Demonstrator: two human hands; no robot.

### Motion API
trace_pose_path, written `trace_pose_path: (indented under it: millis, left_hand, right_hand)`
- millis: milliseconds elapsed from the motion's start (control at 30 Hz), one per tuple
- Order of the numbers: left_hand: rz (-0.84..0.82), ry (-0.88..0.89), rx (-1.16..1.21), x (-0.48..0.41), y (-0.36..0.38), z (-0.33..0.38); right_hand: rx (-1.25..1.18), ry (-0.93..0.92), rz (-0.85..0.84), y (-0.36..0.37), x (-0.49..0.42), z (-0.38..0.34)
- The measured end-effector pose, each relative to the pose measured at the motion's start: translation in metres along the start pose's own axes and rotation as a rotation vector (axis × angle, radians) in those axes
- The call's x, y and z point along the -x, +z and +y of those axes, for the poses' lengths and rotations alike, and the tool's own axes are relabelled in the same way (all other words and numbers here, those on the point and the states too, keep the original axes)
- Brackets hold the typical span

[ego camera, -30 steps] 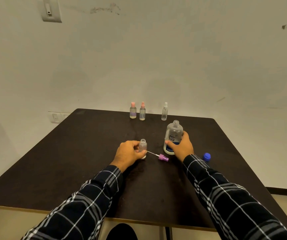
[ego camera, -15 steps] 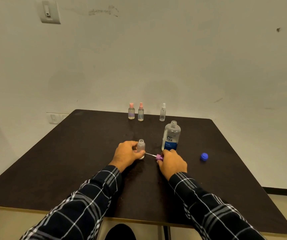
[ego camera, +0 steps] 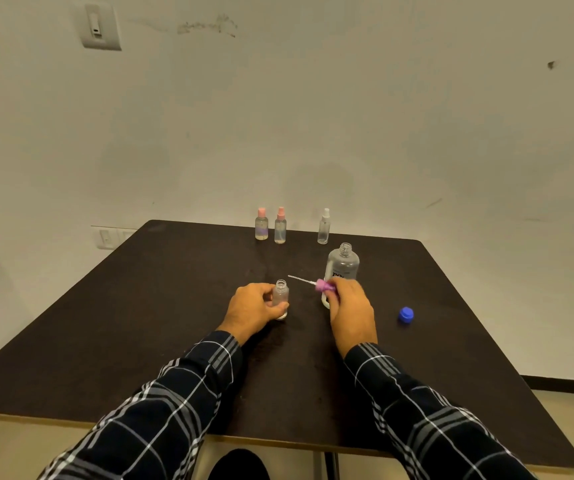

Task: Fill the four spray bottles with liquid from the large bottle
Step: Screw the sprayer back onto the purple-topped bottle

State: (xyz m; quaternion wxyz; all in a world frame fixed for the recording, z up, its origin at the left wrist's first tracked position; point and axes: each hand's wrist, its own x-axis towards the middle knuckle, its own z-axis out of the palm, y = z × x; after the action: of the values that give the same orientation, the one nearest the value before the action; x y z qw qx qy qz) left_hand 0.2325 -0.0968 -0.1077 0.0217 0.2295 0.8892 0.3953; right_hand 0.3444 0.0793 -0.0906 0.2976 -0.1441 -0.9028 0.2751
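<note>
My left hand [ego camera: 252, 308] grips a small clear spray bottle [ego camera: 281, 296] that stands uncapped on the dark table [ego camera: 140, 323]. My right hand [ego camera: 349, 306] pinches its purple spray head [ego camera: 323, 285], lifted off the table with the thin tube pointing left toward the small bottle. Behind my right hand stands the large bottle [ego camera: 343, 263], open at the top. At the table's far edge stand two pink-capped spray bottles [ego camera: 261, 225] [ego camera: 280, 226] and one white-capped spray bottle [ego camera: 324, 226].
The large bottle's blue cap [ego camera: 406, 314] lies on the table to the right of my right hand. A pale wall rises right behind the table's far edge. A dark shape on the floor [ego camera: 238, 465] shows below the near edge.
My right hand let go of the large bottle, took hold of the purple spray head lying on the table and lifted it. My left hand stayed on the small bottle.
</note>
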Motion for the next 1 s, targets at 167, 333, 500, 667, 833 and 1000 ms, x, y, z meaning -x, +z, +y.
trace_pose_path:
  millis: [167, 333, 500, 667, 833, 1000]
  left_hand:
    - [-0.004, -0.007, 0.011, 0.001, 0.000, 0.002]
    - [0.000, 0.000, -0.006, 0.002, -0.002, 0.003]
    - [-0.002, -0.011, 0.013, 0.002, -0.002, 0.003]
    - [0.012, -0.009, 0.000, 0.003, -0.002, 0.003]
    - [-0.006, -0.020, 0.000, 0.004, -0.003, 0.005]
    - [-0.017, -0.028, 0.023, 0.005, -0.003, 0.007]
  right_hand:
    - [-0.162, -0.160, 0.071, -0.012, -0.007, 0.000]
    - [-0.317, -0.200, 0.080, -0.019, -0.016, -0.012]
    - [-0.265, -0.239, -0.003, -0.017, -0.024, -0.021]
    - [-0.183, -0.238, -0.091, -0.007, -0.032, -0.027]
    - [-0.082, -0.231, -0.240, 0.002, -0.044, -0.041]
    - [-0.067, -0.147, -0.369, 0.017, -0.049, -0.052]
